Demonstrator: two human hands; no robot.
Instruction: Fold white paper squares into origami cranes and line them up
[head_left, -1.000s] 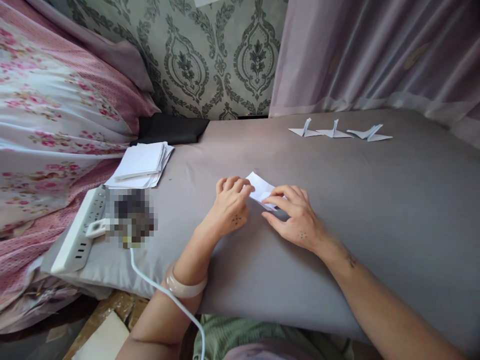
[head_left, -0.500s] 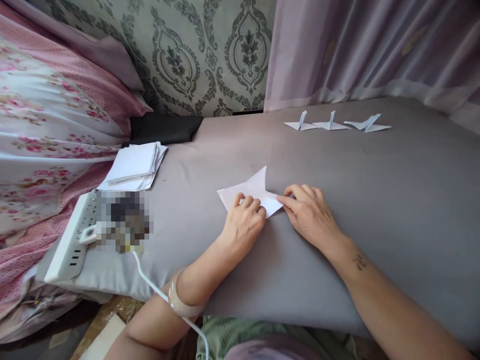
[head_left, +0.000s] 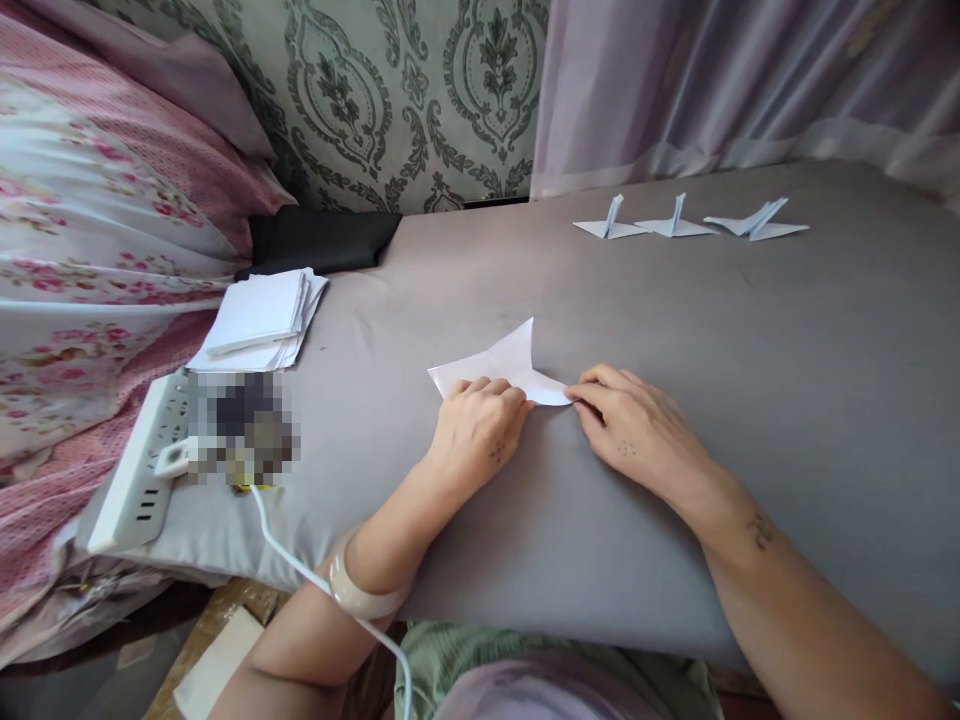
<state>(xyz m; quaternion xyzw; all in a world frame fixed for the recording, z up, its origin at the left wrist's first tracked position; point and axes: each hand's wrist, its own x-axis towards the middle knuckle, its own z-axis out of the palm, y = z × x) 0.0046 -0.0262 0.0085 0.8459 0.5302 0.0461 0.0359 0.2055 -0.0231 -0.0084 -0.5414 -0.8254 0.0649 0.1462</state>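
Patterned wallpaper [head_left: 341, 95] is rising behind a padded gray surface [head_left: 750, 330], where three folded paper shapes [head_left: 677, 229] are standing far right. Closer in, a folded white sheet [head_left: 495, 362] is lying partly under the left hand [head_left: 480, 430], whose curled fingers are hiding whether they grip, while the right hand [head_left: 641, 425] is pinching the sheet's right tip.

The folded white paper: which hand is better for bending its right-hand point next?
Probably the right hand: its fingertips are at that point of the folded white paper. The left hand is over the near edge, farther from it.
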